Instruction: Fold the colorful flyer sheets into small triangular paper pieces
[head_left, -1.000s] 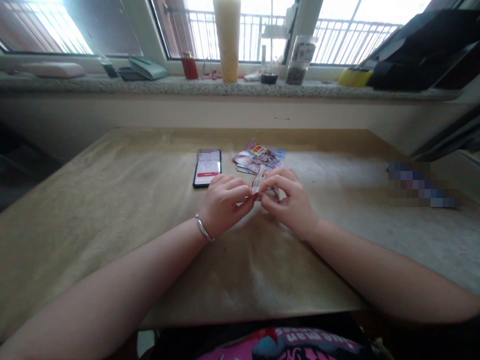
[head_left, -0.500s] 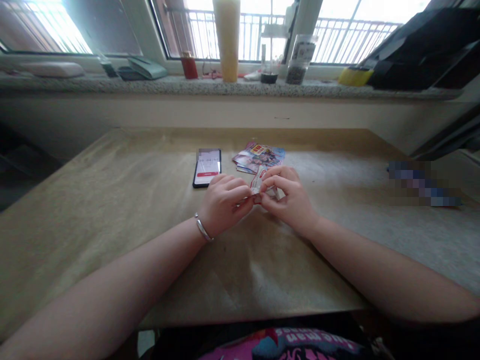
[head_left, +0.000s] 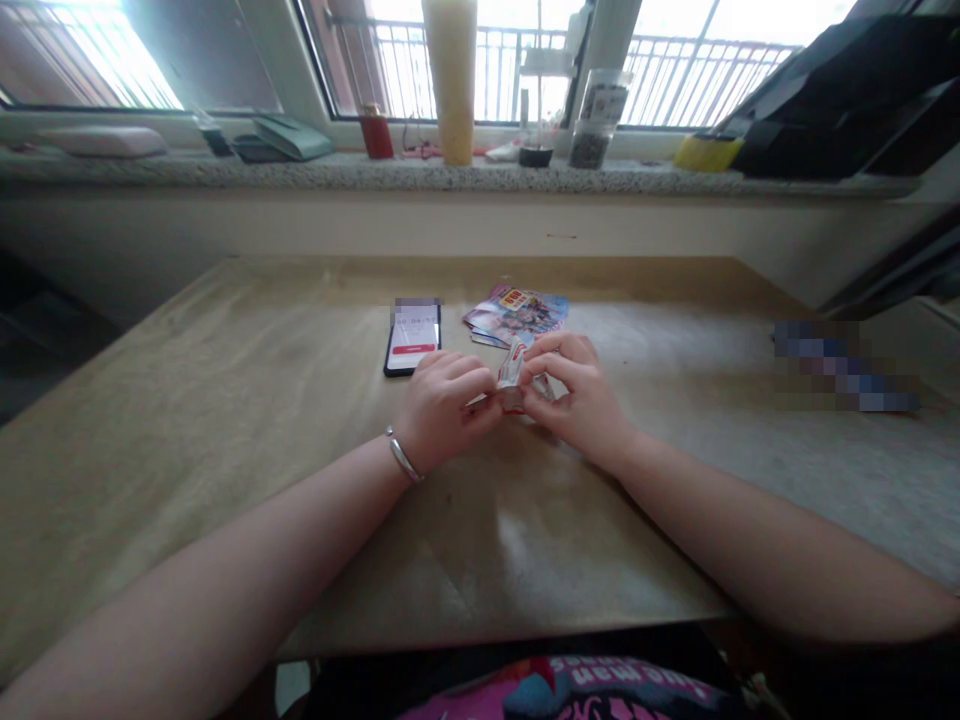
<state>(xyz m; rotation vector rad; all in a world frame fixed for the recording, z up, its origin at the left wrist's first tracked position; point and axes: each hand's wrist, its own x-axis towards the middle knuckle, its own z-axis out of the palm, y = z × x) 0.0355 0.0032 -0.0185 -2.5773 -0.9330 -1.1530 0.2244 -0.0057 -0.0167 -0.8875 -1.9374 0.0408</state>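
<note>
Between my two hands, over the middle of the table, is a small crinkled white and red wrapper (head_left: 513, 366). My left hand (head_left: 452, 400), with a silver bangle (head_left: 403, 456) at the wrist, pinches its left edge between thumb and fingers. From the other side my right hand (head_left: 573, 392) grips the wrapper with thumb and fingertips, hiding part of it. Just behind the hands lie several colourful printed packets (head_left: 517, 315), fanned over one another. A phone (head_left: 414, 338) with a red bar on its screen rests beyond my left hand.
The table (head_left: 247, 400) reaches to the wall below a granite sill (head_left: 360, 178). Along the sill stand a red bottle (head_left: 376, 132), a tall yellow cylinder (head_left: 454, 90), a clear container (head_left: 596, 125) and a black bag (head_left: 840, 110). A blurred-out object (head_left: 847, 368) lies at the right.
My left fingers have shifted slightly left, and more of the wrapper shows between the hands, including a reddish lower part. The packets and phone stay put.
</note>
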